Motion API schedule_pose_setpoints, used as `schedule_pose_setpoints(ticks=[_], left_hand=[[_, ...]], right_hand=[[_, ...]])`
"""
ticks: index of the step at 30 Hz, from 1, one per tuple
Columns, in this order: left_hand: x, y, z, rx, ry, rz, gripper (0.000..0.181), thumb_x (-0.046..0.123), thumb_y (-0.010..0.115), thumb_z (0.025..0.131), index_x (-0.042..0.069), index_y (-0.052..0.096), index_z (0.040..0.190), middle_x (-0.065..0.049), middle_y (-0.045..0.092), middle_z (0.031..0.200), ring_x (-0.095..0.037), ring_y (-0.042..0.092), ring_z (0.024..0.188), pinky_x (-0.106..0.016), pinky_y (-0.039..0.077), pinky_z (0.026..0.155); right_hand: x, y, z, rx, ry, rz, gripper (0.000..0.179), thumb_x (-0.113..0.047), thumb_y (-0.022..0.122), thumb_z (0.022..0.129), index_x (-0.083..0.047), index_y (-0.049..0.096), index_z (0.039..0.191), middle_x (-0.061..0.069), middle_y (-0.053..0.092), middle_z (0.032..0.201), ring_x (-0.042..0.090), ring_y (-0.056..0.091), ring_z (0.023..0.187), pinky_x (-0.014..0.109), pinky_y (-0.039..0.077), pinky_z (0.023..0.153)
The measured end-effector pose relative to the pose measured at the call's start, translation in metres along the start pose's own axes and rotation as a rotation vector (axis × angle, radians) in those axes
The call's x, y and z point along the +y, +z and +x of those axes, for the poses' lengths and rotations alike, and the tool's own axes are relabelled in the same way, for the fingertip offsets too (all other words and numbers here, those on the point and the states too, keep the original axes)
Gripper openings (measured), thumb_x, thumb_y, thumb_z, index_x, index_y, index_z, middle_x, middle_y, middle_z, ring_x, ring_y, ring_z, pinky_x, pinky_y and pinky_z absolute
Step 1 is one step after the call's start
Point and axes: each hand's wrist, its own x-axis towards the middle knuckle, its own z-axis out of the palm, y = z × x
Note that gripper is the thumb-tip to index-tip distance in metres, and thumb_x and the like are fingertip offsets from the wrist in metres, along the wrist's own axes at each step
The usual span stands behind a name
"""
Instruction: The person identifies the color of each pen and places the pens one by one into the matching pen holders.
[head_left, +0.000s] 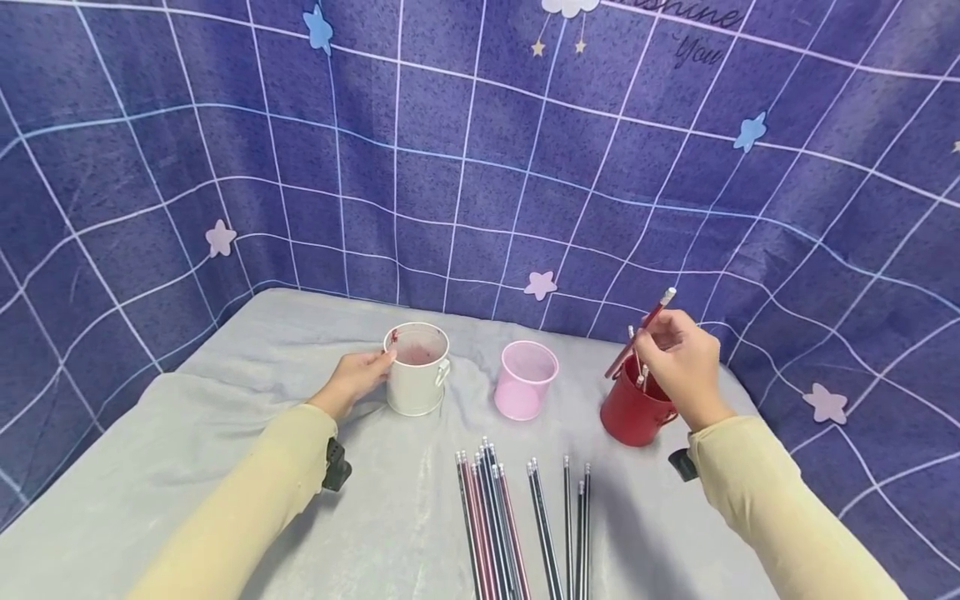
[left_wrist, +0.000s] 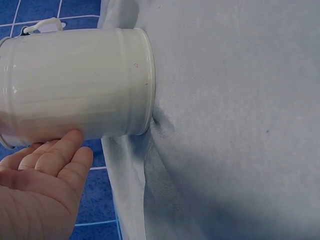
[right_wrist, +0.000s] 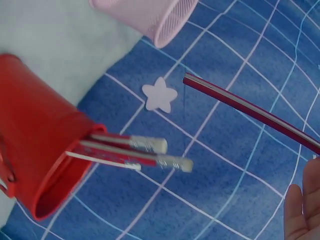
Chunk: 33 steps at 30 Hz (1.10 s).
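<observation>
On the left stands a white metal bucket [head_left: 417, 385] with a small handle and reddish marks inside. My left hand [head_left: 358, 377] touches its left side near the rim; in the left wrist view the fingers [left_wrist: 62, 152] lie fairly straight against the wall, thumb hidden. My right hand [head_left: 681, 358] pinches a red pencil [head_left: 657, 310] with its white eraser end up, tilted above the red bucket [head_left: 633, 417]. In the right wrist view the lower end of that pencil [right_wrist: 250, 112] is outside the bucket's mouth. Several eraser-tipped pencils [right_wrist: 135, 152] stand in the red bucket.
A pink cup [head_left: 522, 392] stands between the two buckets. Nearer me, several red and dark pencils [head_left: 491, 517] lie in a bundle, with smaller groups of dark pencils [head_left: 543, 525] to their right. Behind the grey cloth [head_left: 300, 350] hangs a blue grid-patterned curtain [head_left: 450, 167].
</observation>
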Motion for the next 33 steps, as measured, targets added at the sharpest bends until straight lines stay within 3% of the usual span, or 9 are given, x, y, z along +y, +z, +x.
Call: schedule_pose_setpoints(ticks=[18,20,22,26,33], left_hand=[[0.0,0.003,0.0,0.001,-0.009,0.005,0.053,0.028,0.045,0.103,-0.014,0.042,0.135,-0.027,0.038,0.143,-0.039,0.045,0.127,-0.045,0.035,0.11],[0.0,0.003,0.0,0.002,-0.008,0.005,0.053,0.028,0.045,0.102,-0.013,0.041,0.135,-0.027,0.038,0.143,-0.039,0.045,0.127,-0.045,0.035,0.11],[0.0,0.003,0.001,0.003,-0.011,0.004,0.053,0.028,0.046,0.102,-0.013,0.042,0.136,-0.027,0.039,0.143,-0.038,0.045,0.127,-0.044,0.035,0.11],[-0.001,0.003,0.002,0.001,-0.016,0.021,0.053,0.029,0.046,0.102,-0.012,0.042,0.136,-0.026,0.039,0.143,-0.038,0.046,0.126,-0.045,0.034,0.11],[-0.003,0.001,0.002,0.0,-0.005,-0.008,0.052,0.026,0.046,0.102,-0.013,0.041,0.136,-0.027,0.038,0.143,-0.038,0.045,0.127,-0.043,0.036,0.109]], right_hand=[[0.014,-0.027,0.019,0.078,0.008,-0.111,0.01,0.001,0.059,0.08,0.007,0.062,0.086,0.021,0.065,0.074,-0.021,0.043,0.063,-0.001,0.036,0.059],[0.019,-0.032,0.021,0.09,0.014,-0.122,0.009,0.001,0.06,0.079,0.007,0.063,0.086,0.012,0.065,0.071,-0.02,0.044,0.062,-0.001,0.036,0.059],[0.025,-0.038,0.024,0.105,0.021,-0.137,0.009,0.0,0.06,0.078,0.006,0.064,0.085,-0.007,0.063,0.068,-0.02,0.043,0.061,-0.001,0.036,0.058],[0.037,-0.052,0.03,0.145,0.034,-0.16,0.011,-0.001,0.06,0.078,0.008,0.063,0.083,-0.04,0.045,0.069,-0.021,0.042,0.06,0.0,0.035,0.058],[0.047,-0.062,0.03,0.164,0.076,-0.178,0.014,0.0,0.06,0.08,0.011,0.063,0.088,-0.044,0.043,0.068,-0.021,0.043,0.062,0.0,0.035,0.061]])
